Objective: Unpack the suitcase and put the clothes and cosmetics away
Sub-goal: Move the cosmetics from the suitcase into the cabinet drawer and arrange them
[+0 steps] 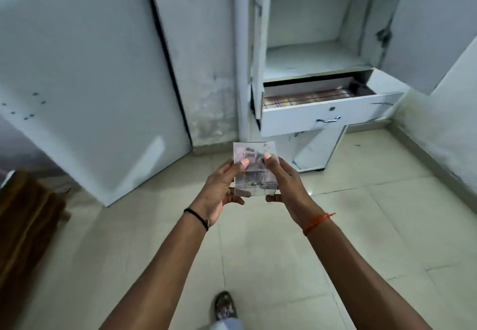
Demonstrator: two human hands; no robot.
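- A white wardrobe (pixel 322 45) stands open ahead, its drawer (pixel 327 112) pulled out over the tiled floor (pixel 284 252); a bare shelf (pixel 315 61) sits just above the drawer.
- A large white door panel (pixel 85 84) hangs open at left, near a brown wooden piece (pixel 25 226).
- A clear plastic cosmetics case (pixel 254 169), contents blurred, is held in mid-air short of the drawer.
- Left hand (pixel 222 190) and right hand (pixel 286 185) share the grip: thumbs pressed on top, fingers curled round the sides.

Clear glossy plastic box (pixel 254 168). Behind box, white painted cupboard (pixel 320 53), scuffed and matt; shiny metal handle (pixel 329 120) on drawer (pixel 325 118). Below box, glossy smooth floor tiles (pixel 361 239).
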